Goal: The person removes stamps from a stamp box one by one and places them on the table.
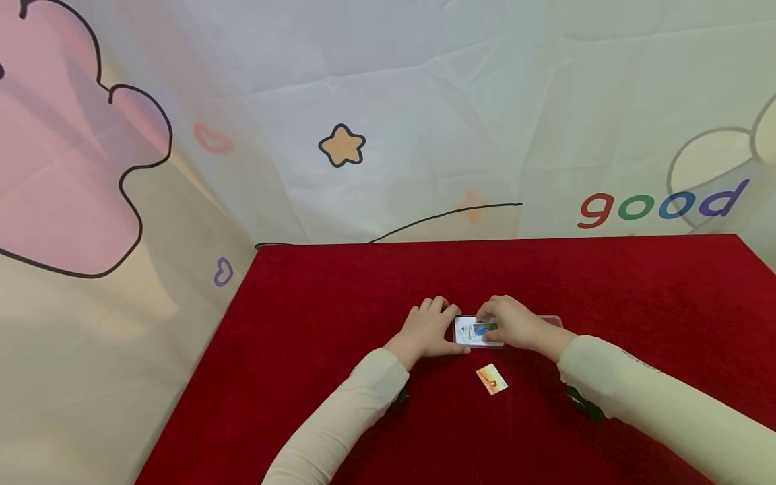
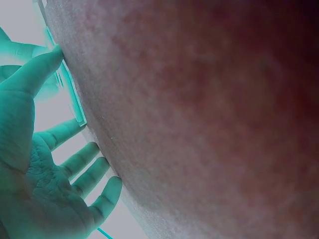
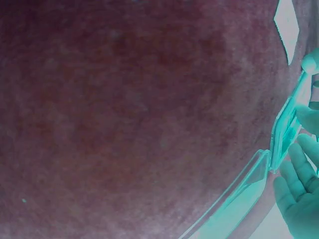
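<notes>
A shallow clear box with a white inside lies on the red cloth in the head view. Across its left end, my left hand holds it with the thumb at the near edge and the index finger at the far corner. My right hand reaches over the box from the right, its thumb and fingers pinching a small picture card inside. White printed slips show to the left of that card. The right wrist view catches the box's clear lid spread out beside it; the right hand covers part of the box.
An orange and yellow card lies loose on the cloth, nearer than the box. The red cloth covers the table, whose far edge meets a printed backdrop. Dark bands show under both sleeves.
</notes>
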Demonstrator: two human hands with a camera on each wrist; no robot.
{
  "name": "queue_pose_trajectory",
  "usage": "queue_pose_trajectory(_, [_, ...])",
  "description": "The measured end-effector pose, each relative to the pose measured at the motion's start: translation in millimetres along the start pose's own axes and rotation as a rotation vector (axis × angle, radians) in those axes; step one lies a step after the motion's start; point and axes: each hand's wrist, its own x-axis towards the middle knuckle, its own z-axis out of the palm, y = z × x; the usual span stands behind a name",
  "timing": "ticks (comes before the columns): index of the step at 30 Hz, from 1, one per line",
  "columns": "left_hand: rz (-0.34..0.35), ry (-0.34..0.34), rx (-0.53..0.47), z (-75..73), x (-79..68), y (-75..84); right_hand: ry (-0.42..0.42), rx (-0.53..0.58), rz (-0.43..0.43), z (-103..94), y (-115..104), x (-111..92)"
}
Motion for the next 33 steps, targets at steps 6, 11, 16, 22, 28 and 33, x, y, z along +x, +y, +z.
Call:
queue_pose_trajectory(6, [0.002, 0.003, -0.006, -0.2, -1.0, 1.0, -0.049, -0.001, 0.017, -2.4, -0.7, 3.6])
queue_pose_trajectory(11, [-0.001, 0.0, -0.011, -1.6, -2.4, 1.2, -0.095, 0.04, 0.058, -4.5, -3.0, 7.4])
queue_pose_trajectory(16, [-0.004, 0.002, -0.009, -2.0, -2.3, 0.6, -0.113, 0.062, 0.08, -5.8, -4.7, 8.6])
queue_pose_trajectory(22, [-0.005, 0.001, -0.01, -1.3, -1.1, 0.4, -0.116, 0.071, 0.09, -5.3, -3.5, 8.3])
queue_pose_trajectory(28, [-0.006, 0.001, -0.004, 0.4, 0.2, 0.6, -0.108, 0.066, 0.083, -4.8, -3.3, 7.5])
queue_pose_trajectory(33, [-0.005, -0.003, 0.002, -0.8, -0.3, 1.0, -0.089, 0.028, 0.058, -5.7, -4.4, 6.2])
